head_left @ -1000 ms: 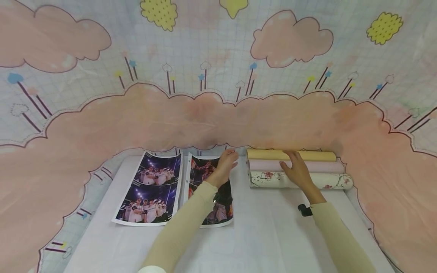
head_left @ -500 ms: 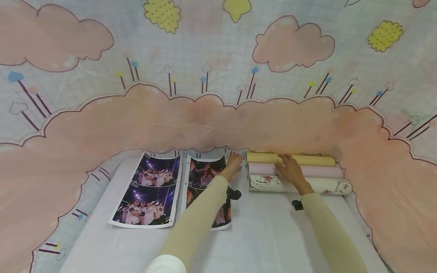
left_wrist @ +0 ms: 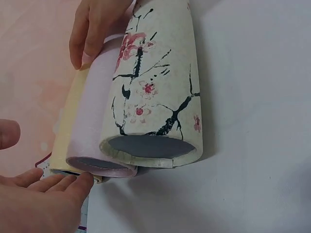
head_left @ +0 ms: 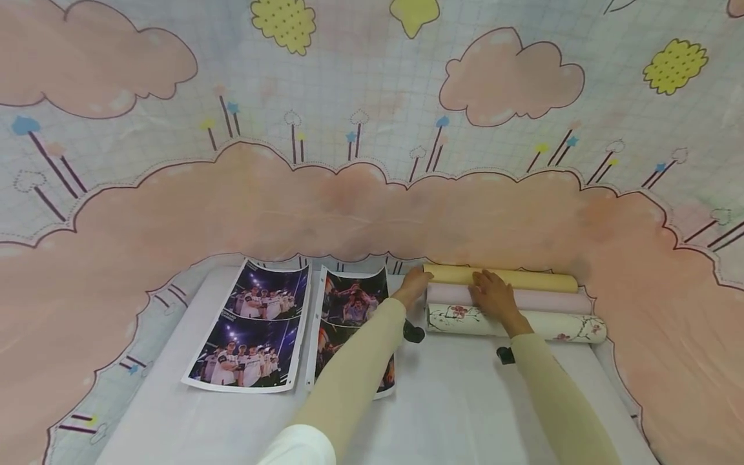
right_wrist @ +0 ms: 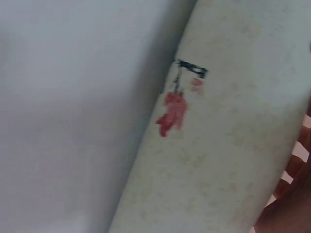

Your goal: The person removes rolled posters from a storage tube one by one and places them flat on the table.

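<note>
Three wallpaper rolls lie side by side at the back right of the table in the head view: a yellow roll (head_left: 543, 281) farthest back, a pale pink roll (head_left: 546, 301), and a cream roll with red blossoms (head_left: 535, 325) nearest. My left hand (head_left: 414, 287) is at the left end of the yellow roll. In the left wrist view its extended fingers (left_wrist: 60, 187) reach the ends of the yellow and pink rolls, thumb apart. My right hand (head_left: 493, 296) rests over the rolls, fingertips on the yellow one. The right wrist view mostly shows the blossom roll (right_wrist: 218, 126).
Two printed photo sheets, a left one (head_left: 250, 349) and a right one (head_left: 351, 303), lie left of the rolls on the white table (head_left: 459, 400). My left forearm passes over the right sheet. Behind the table hangs a cloud-patterned cloth (head_left: 349, 206).
My left hand has moved right and down from above the right photo sheet to the rolls' left ends. My right hand has shifted slightly, its fingers closer together on the yellow roll.
</note>
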`<state>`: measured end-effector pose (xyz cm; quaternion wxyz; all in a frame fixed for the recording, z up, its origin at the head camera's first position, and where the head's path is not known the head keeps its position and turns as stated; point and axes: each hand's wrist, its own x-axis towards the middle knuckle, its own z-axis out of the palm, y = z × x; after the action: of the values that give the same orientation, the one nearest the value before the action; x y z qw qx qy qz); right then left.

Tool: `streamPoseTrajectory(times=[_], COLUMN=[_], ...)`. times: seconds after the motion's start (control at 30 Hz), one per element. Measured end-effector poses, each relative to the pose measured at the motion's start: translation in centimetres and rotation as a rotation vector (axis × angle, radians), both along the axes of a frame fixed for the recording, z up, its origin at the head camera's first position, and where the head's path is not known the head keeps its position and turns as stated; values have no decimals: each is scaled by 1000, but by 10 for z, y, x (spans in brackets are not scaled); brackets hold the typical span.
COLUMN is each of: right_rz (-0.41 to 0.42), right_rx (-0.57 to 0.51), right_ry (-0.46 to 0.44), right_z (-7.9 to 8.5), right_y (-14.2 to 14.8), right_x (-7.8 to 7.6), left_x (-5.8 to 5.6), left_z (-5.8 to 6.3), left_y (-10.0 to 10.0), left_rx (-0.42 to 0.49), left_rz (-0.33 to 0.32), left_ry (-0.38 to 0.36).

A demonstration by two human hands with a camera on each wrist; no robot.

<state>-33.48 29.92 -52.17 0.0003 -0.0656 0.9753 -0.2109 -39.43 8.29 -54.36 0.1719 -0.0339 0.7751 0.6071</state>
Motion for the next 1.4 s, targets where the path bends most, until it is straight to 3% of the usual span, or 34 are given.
streamPoseTrajectory(times=[0.07, 0.1, 0.17, 0.23, 0.5, 0.67, 1.0, 1.4], right_rz=[4, 5, 4, 3, -5, 11, -19, -34], right_rx=[-4, -6, -7, -13, -22, -30, -6, 16], right_ry=[0, 2, 12, 23, 24, 24, 128, 203], right_z=[0, -1, -1, 0, -3, -3, 3, 22], right_y=[0, 0, -1, -3, -7, -7, 1, 31], right_x=[1, 2, 4, 6, 10, 9, 1, 0], left_x=[36, 48, 62, 67, 50, 45, 38, 37], left_z=[39, 52, 64, 66, 39, 35, 49, 85], left_y=[-6, -8, -11, -12, -14, -15, -7, 9], left_rx=[63, 71, 104, 114, 185, 224, 268, 382], left_rz=[19, 21, 21, 14, -11, -29, -1, 13], left_ry=[-11, -7, -13, -26, -58, -19, 76, 120])
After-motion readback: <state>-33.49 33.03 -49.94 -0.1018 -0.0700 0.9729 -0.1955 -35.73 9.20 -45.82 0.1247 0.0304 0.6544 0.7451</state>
